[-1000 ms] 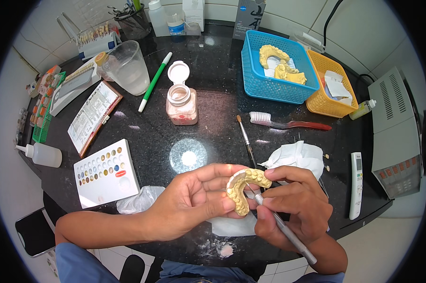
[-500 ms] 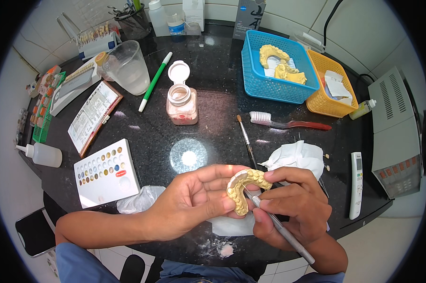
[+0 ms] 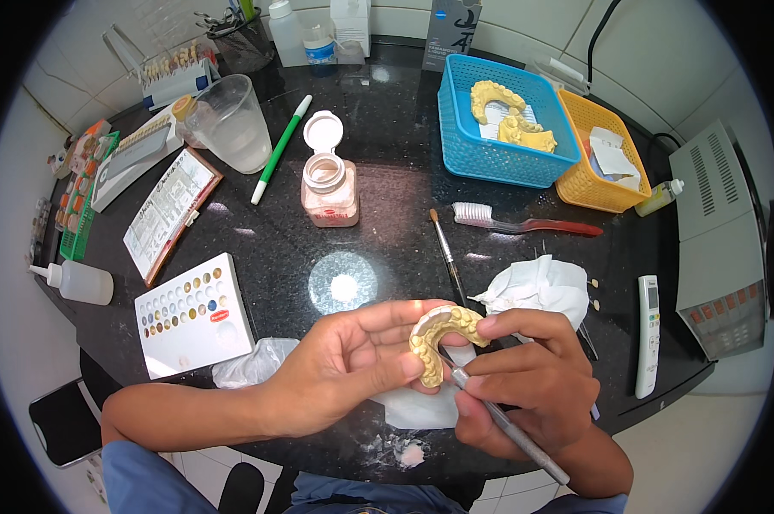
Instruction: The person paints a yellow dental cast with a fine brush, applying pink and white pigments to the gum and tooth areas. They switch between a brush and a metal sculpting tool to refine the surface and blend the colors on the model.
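Observation:
My left hand (image 3: 344, 373) grips a yellow plaster dental cast (image 3: 432, 324) between thumb and fingers, above the table's near edge. The cast is a horseshoe-shaped arch, with whitish and pinkish material along its front teeth. My right hand (image 3: 541, 368) holds a metal-handled dental carver (image 3: 517, 437) like a pen. The carver's thin tip points into the inner curve of the arch; whether it touches cannot be made out. My right index finger rests against the cast's right end. Under the hands lies a white tissue (image 3: 417, 409), beside pinkish powder (image 3: 411, 454).
Ahead stands an open jar of pink powder (image 3: 330, 201). A brush (image 3: 445, 248), a toothbrush (image 3: 524, 226) and a crumpled white cloth (image 3: 537, 287) lie to the right. Behind them are blue (image 3: 507, 167) and yellow baskets (image 3: 597, 193). A white shade palette (image 3: 168, 355) sits left.
The cast has turned slightly and shifted a little left in my hands. The carver and my right hand have moved slightly left with it.

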The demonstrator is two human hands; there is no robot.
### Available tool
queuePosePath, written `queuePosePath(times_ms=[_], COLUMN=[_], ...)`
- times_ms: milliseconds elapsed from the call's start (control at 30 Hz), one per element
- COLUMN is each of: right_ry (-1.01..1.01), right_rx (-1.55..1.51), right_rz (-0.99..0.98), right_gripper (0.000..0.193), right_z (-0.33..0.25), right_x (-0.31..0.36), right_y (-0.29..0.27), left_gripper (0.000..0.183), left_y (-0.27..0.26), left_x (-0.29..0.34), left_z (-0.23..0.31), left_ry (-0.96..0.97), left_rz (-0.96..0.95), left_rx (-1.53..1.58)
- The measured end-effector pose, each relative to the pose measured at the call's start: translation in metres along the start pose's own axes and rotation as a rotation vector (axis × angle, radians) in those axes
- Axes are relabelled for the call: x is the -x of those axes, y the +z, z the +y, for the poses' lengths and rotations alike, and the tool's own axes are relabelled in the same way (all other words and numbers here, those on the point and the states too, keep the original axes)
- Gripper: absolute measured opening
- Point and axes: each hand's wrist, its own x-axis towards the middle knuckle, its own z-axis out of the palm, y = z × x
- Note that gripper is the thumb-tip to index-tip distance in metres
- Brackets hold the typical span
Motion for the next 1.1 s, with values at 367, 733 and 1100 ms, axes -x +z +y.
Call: queuePosePath(times_ms=[367, 733, 1100], right_ry=[0.023, 0.041, 0.045], right_rx=[0.004, 0.007, 0.001], right_rz=[-0.005, 0.021, 0.016], right_gripper=[0.024, 0.025, 0.025], right_z=[0.0020, 0.0007, 0.0010], right_x=[0.0015, -0.0008, -0.0009], right_y=[0.0018, 0.0030, 0.0020], left_gripper=[0.056, 0.048, 0.056], left_y=[-0.0004, -0.0009, -0.0002], left_x=[-0.0002, -0.0004, -0.0002], left_z=[0.0004, -0.0016, 0.0004], left_ry=[-0.008, 0.032, -0.009], left_rz=[0.000, -0.010, 0.001], left_rx=[0.007, -0.027, -0.002])
